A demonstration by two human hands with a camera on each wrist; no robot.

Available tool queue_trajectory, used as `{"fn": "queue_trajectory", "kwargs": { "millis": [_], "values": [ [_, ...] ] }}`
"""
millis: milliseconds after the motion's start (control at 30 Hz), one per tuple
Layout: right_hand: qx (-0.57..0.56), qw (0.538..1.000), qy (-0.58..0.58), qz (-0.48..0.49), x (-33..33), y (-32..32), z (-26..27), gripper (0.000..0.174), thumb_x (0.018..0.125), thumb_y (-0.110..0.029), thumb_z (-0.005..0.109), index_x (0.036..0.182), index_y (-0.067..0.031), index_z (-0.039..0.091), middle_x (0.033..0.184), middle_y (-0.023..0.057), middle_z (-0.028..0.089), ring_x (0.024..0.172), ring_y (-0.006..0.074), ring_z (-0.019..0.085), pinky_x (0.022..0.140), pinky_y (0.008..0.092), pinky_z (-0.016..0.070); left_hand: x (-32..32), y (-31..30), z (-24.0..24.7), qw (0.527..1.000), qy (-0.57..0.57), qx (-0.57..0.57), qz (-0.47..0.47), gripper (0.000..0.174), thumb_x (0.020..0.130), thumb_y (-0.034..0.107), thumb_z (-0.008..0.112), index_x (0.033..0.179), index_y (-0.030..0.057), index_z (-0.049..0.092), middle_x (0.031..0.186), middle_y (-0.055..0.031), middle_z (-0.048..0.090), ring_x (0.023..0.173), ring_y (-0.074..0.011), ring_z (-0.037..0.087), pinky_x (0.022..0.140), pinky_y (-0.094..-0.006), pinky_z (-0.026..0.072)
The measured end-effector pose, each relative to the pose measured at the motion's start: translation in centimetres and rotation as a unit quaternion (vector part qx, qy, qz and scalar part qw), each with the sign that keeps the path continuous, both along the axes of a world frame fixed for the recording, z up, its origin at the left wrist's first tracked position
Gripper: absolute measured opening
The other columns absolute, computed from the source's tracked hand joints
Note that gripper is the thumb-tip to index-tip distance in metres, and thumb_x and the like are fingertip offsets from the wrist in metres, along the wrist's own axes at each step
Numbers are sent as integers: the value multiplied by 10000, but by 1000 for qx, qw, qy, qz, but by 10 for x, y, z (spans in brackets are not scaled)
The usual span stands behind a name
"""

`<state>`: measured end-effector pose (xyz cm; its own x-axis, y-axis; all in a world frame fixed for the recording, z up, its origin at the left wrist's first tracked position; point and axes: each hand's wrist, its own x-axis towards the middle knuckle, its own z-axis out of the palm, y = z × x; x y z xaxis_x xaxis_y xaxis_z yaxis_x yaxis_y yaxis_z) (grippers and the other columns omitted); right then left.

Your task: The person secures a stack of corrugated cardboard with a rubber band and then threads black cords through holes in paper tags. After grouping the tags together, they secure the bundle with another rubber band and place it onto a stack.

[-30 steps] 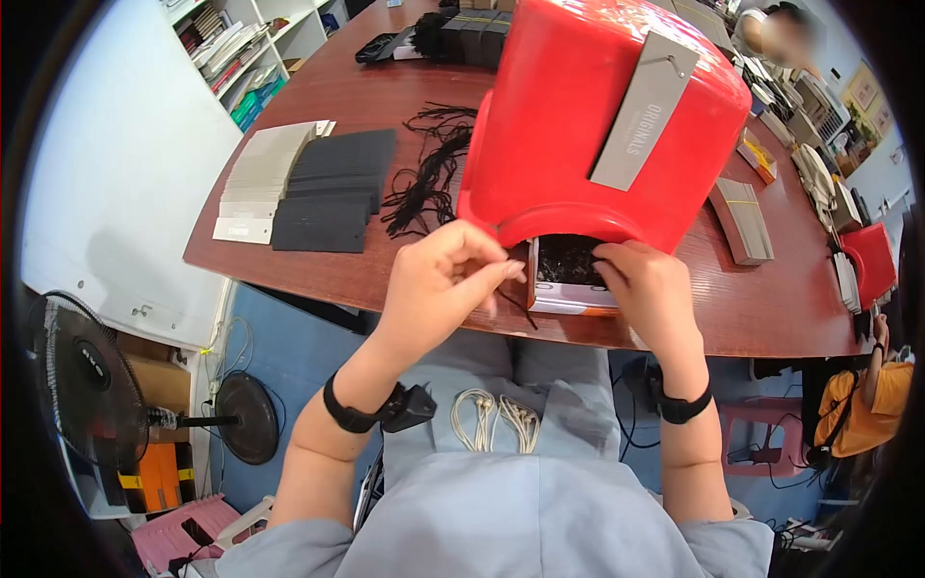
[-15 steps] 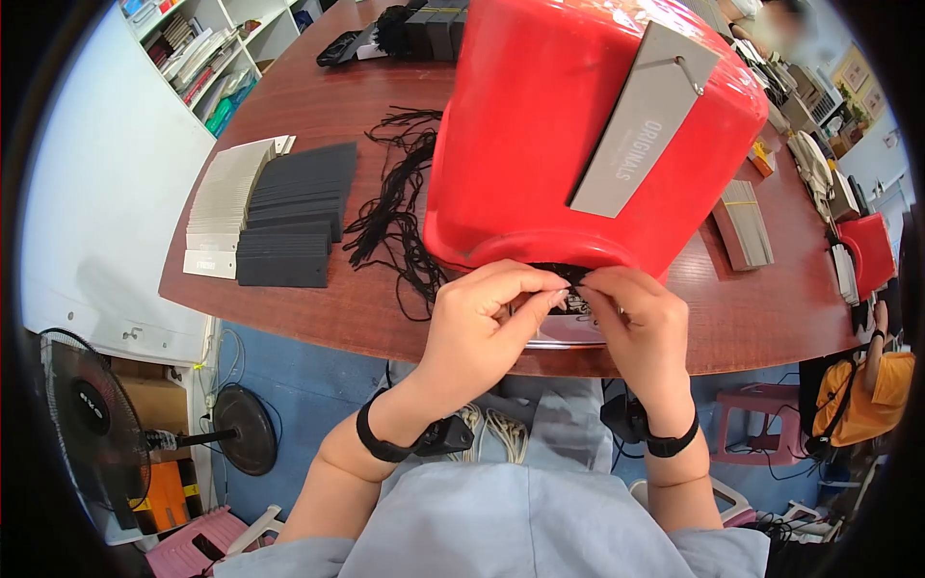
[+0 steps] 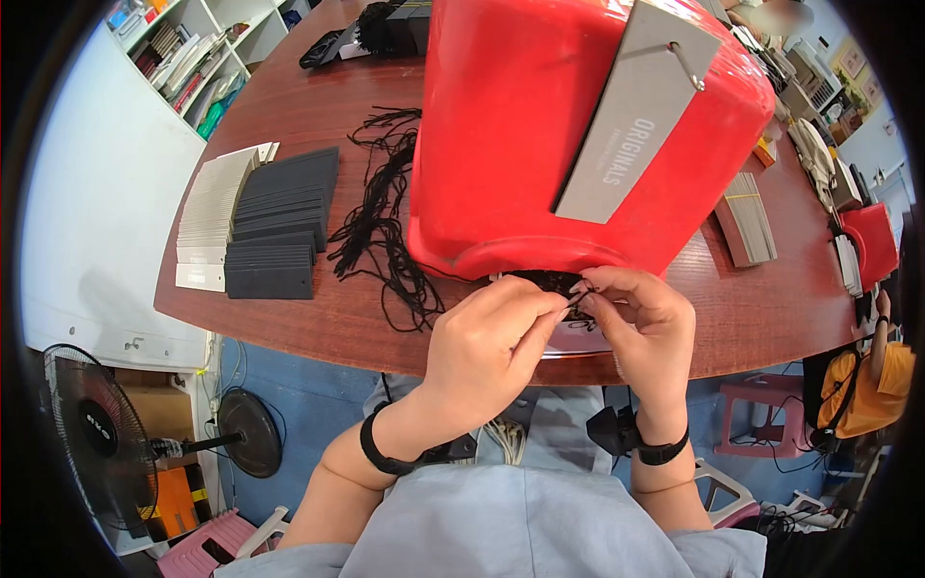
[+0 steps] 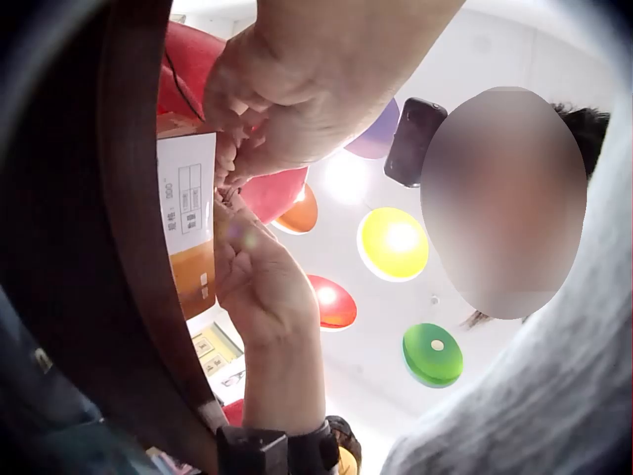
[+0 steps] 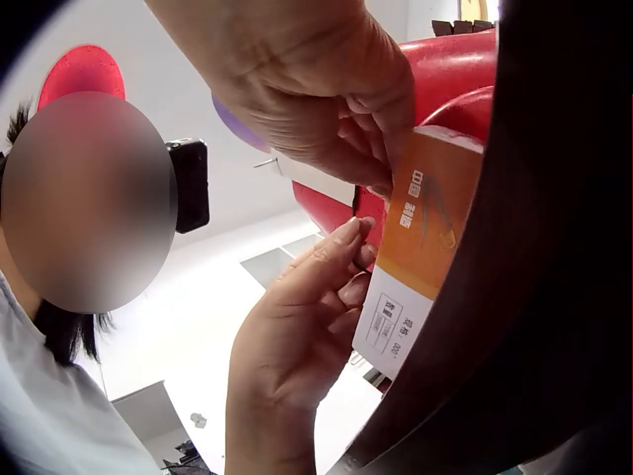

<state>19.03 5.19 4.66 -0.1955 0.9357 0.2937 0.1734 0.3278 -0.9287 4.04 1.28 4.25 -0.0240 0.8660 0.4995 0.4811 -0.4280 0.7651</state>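
Note:
Just in front of a red plastic stool (image 3: pixel 511 135), the two hands meet fingertip to fingertip over a small box (image 3: pixel 576 340). The left hand (image 3: pixel 487 352) pinches a thin black cord (image 3: pixel 576 301) between thumb and forefinger. Thumb and fingers of the right hand (image 3: pixel 653 332) pinch the same dark strand close beside it. An orange and white box (image 5: pixel 425 213) shows beside the hands in the right wrist view. A grey tag (image 3: pixel 617 144) reading ORIGINALS hangs on the stool. Loose black cords (image 3: pixel 381 222) lie left of the stool.
Fanned stacks of beige tags (image 3: pixel 217 212) and black tags (image 3: pixel 279 222) lie on the table (image 3: pixel 308 332) at left. A banded tag stack (image 3: pixel 744 222) is right of the stool. A fan (image 3: pixel 101 429) stands at lower left; another person (image 3: pixel 872 385) sits at far right.
The left hand has come right to meet the right hand, and both now pinch the cord over the box. The head view has shifted, bringing the stool larger and further left.

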Motion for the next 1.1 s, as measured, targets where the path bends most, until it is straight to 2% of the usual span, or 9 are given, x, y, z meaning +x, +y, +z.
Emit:
{"fn": "queue_trajectory", "kwargs": {
  "millis": [133, 200, 300, 533, 700, 1100],
  "values": [
    [-29, 999, 4, 14, -2, -2, 0, 168, 723, 83, 589, 882, 36, 615, 783, 95, 643, 724, 131, 628, 635, 215, 508, 1, 3, -4, 1000, 6, 17, 18, 70, 721, 32, 605, 788, 17, 594, 724, -76, 575, 615, -231, 566, 536, -301, 455],
    [-45, 999, 0, -12, -4, -4, 4, 195, 719, 75, 599, 911, 43, 598, 780, 102, 641, 727, 124, 625, 628, 215, 508, 1, 2, -4, 1000, -5, -6, 11, 95, 716, -11, 603, 810, -14, 609, 727, -103, 581, 613, -187, 558, 536, -258, 433],
    [-34, 999, 7, -13, -4, -4, 4, 220, 721, 68, 600, 940, 51, 578, 778, 106, 641, 733, 120, 623, 627, 219, 509, 1, 0, -3, 999, -6, -44, 23, 94, 713, -6, 607, 806, -11, 608, 725, -98, 578, 599, -179, 550, 524, -255, 426],
    [-6, 1000, -5, -10, -5, -4, 1, 237, 722, 67, 601, 955, 33, 569, 775, 99, 642, 728, 116, 621, 627, 226, 512, 1, 1, -5, 1000, -8, -20, 19, 89, 717, -6, 600, 806, -6, 609, 724, -85, 573, 575, -151, 532, 500, -240, 409],
    [-4, 1000, -12, -20, -5, -5, 2, 250, 717, 71, 602, 959, 20, 569, 767, 95, 642, 726, 113, 621, 633, 230, 514, 1, -1, 1, 998, -24, -47, 15, 91, 721, -2, 601, 811, -5, 612, 733, -75, 573, 542, -114, 504, 468, -215, 378],
    [13, 999, -32, -6, -6, -7, 4, 274, 712, 82, 596, 975, 10, 565, 771, 94, 641, 735, 121, 624, 634, 231, 515, 2, 1, -5, 999, -31, -35, 19, 90, 728, -5, 593, 817, -5, 609, 732, -76, 574, 558, -118, 512, 478, -222, 385]
  ]
}}
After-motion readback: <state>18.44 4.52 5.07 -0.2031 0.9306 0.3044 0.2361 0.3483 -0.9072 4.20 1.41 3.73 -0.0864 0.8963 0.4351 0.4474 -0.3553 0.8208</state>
